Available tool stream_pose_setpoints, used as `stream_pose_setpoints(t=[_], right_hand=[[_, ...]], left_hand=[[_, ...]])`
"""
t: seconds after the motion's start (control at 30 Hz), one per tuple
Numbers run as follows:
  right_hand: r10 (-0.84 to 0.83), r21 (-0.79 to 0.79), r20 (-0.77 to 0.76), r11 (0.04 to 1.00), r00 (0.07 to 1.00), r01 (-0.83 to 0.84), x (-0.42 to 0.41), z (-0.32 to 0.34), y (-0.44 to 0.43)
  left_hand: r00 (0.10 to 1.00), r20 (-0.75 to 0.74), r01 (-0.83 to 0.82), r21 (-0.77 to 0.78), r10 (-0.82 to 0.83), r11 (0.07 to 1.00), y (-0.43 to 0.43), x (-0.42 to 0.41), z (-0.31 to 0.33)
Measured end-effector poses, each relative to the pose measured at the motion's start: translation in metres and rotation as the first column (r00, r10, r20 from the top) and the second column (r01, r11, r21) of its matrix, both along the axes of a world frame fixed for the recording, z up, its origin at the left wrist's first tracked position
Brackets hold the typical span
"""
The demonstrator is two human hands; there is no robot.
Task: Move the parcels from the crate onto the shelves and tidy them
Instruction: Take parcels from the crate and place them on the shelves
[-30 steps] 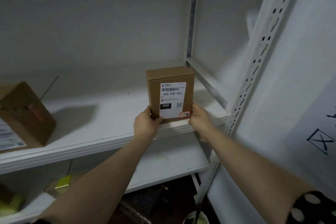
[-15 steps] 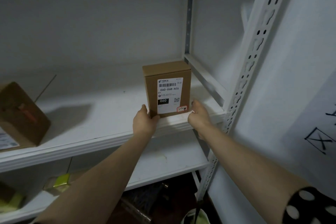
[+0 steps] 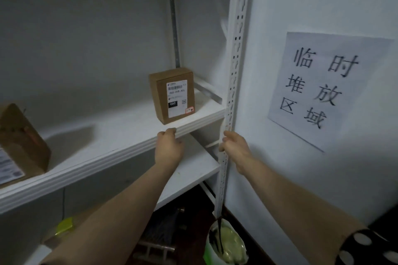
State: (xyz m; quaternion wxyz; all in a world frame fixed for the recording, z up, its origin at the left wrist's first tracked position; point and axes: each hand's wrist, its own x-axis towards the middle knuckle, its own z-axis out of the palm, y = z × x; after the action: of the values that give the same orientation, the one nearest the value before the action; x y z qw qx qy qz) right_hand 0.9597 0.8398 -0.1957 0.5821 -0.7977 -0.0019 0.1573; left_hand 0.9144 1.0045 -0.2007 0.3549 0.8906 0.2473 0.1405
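larger box [image 3: 22, 142]: seen at the far left of the upper shelf, cut off by the frame edge; a white label is shown low on its near face.
upper shelf [image 3: 103, 155]: a white board by which both boxes are carried; its ribbed front edge runs from lower left up to the post.
yellow-green packet [image 3: 64, 225]: glimpsed on a lower level at the bottom left; too blurred to be identified.
left grip [image 3: 169, 148]: held at the front edge of the upper shelf, just below the parcel and apart from it; the fingers are loosely curled and nothing is held.
parcel [image 3: 173, 94]: stood upright near the right end of the upper shelf, set back a little from the front edge, its labelled face turned to the camera; "060" is printed on the label; touched by neither grip.
lower shelf [image 3: 193, 168]: a white board seen between the two forearms.
right grip [image 3: 235, 148]: held beside the post, below the upper shelf's level; the fingers are loosely curled and nothing is enclosed; whether the post is touched cannot be told.
post [image 3: 236, 54]: a white perforated upright at the shelf's right front corner.
green bag [image 3: 227, 243]: seen at the foot of the post.
paper sign [image 3: 323, 88]: stuck on the white wall right of the post, marked with black handwritten characters.
sleeve [image 3: 366, 247]: black with white dots, at the bottom right corner.
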Motion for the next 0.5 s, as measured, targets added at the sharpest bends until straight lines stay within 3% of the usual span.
stream_pose_setpoints(t=[0.13, 0.27, 0.37, 0.5], right_hand=[[-0.148, 0.036, -0.062, 0.988, 0.987, 0.150, -0.081, -0.020, -0.040], [-0.321, 0.046, -0.131, 0.943, 0.938, 0.329, -0.165, -0.037, -0.098], [-0.463, 0.011, -0.128, 0.884, 0.877, 0.468, -0.224, -0.038, -0.161], [-0.638, -0.038, -0.098, 0.769, 0.764, 0.638, -0.308, -0.037, -0.248]], left_hand=[[0.948, -0.139, 0.294, 0.048, -0.285, 0.954, -0.034, -0.044, -0.013], [0.826, -0.250, 0.546, 0.132, -0.505, 0.827, -0.096, -0.085, -0.021], [0.660, -0.355, 0.741, 0.162, -0.663, 0.652, -0.164, -0.116, -0.023], [0.422, -0.494, 0.906, 0.253, -0.760, 0.339, -0.263, -0.176, -0.020]])
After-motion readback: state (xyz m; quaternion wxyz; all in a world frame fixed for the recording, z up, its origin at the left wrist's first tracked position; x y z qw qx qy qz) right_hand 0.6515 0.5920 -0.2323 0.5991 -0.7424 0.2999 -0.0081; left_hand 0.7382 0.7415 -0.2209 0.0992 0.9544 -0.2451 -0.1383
